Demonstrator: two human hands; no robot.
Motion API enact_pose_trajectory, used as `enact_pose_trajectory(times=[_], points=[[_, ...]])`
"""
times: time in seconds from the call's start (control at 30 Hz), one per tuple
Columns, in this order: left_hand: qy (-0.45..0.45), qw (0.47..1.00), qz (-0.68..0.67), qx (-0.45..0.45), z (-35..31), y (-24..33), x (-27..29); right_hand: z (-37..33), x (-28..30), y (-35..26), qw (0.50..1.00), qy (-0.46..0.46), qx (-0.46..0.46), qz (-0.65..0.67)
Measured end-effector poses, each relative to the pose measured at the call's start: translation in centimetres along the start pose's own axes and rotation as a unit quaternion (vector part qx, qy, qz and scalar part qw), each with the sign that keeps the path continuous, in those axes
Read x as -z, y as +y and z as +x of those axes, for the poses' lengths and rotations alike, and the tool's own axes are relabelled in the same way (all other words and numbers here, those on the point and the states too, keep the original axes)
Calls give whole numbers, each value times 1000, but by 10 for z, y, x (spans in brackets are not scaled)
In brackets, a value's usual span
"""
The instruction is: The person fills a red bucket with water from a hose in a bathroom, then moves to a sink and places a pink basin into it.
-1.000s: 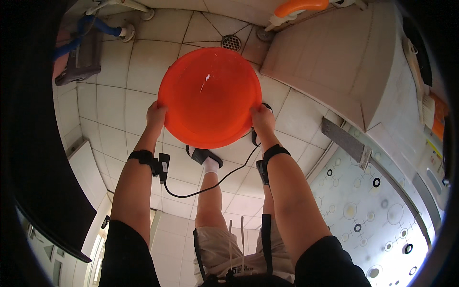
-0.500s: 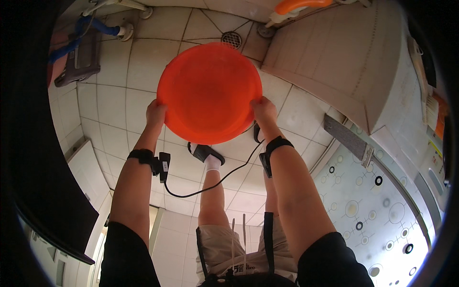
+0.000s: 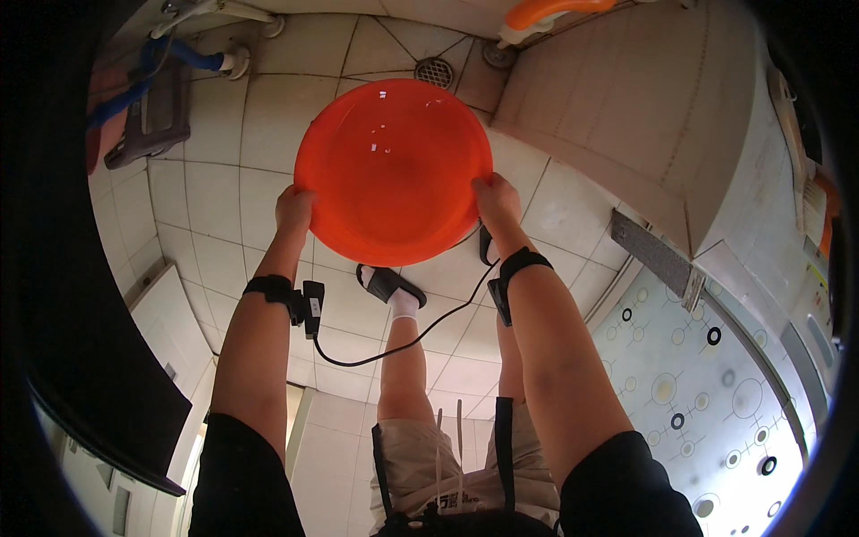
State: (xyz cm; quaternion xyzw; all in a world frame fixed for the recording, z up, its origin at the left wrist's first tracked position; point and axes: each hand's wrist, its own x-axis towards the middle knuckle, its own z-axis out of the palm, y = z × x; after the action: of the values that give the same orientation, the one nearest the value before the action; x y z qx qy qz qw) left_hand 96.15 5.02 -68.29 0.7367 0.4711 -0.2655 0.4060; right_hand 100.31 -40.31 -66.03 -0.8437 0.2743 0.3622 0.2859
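Between left grip (image 3: 293, 209) and right grip (image 3: 498, 199), basin (image 3: 394, 174)

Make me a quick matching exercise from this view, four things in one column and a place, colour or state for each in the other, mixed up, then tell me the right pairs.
Column one
1. Basin
2. Left hand
3. Floor drain
4. Hose

Column two
A. Round and grated, just above the basin in the picture
B. Blue, at the upper left of the picture
C. Orange-red, held at its rim on both sides
D. Gripping the basin's left rim

Right pairs: 1-C, 2-D, 3-A, 4-B
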Motion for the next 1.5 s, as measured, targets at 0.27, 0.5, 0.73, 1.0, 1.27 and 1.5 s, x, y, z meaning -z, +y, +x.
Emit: enact_pose_trajectory(times=[0.27, 0.5, 0.73, 1.0, 1.27, 1.5], points=[[4, 1000, -1, -21, -3, 8, -12, 14, 4, 6, 1000, 5, -6, -15], [7, 1000, -15, -17, 0, 15, -3, 9, 9, -5, 1000, 1, -6, 4], [19, 1000, -10, -13, 3, 20, 3, 8, 11, -9, 1000, -3, 16, 12], [12, 1000, 1, -12, -1, 26, 1, 7, 8, -1, 1000, 5, -13, 1], [21, 1000, -1, -22, 13, 19, 4, 6, 8, -6, 1000, -18, -20, 10], [21, 999, 28, -16, 9, 23, 3, 1, 8, -5, 999, -28, -27, 33]])
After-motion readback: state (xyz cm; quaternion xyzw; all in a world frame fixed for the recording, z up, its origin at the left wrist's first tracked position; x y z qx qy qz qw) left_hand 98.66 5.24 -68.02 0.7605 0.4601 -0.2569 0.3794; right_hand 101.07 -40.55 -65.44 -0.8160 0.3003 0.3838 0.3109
